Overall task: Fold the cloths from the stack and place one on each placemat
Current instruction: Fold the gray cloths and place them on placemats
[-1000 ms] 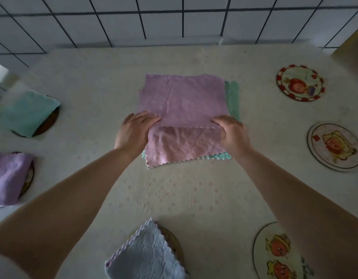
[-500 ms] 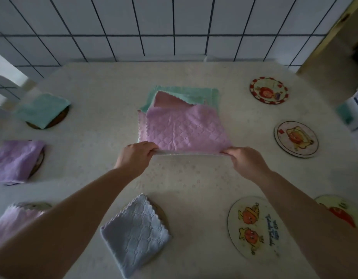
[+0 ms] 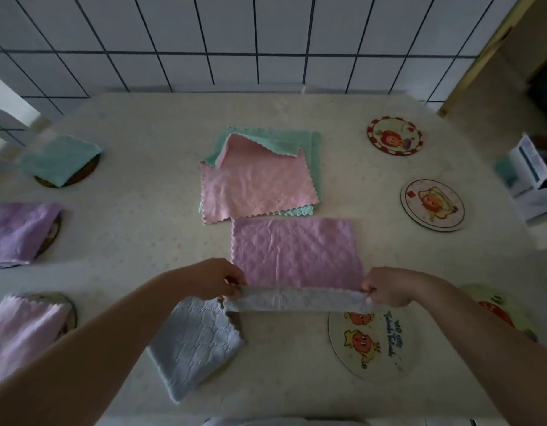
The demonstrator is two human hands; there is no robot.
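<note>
Two hands, left hand (image 3: 215, 279) and right hand (image 3: 386, 290), pinching near corners of purple cloth (image 3: 293, 253), now pulled off stack (image 3: 260, 176) toward body onto table (image 3: 143, 216), half folded; four mats covered, four bare including mat (image 3: 373, 342) beside right wrist; three cloths apparently left stacked.

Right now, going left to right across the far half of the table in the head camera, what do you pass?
Green folded cloth → stack of cloths → red-rimmed placemat → placemat nearer the right edge.
</note>
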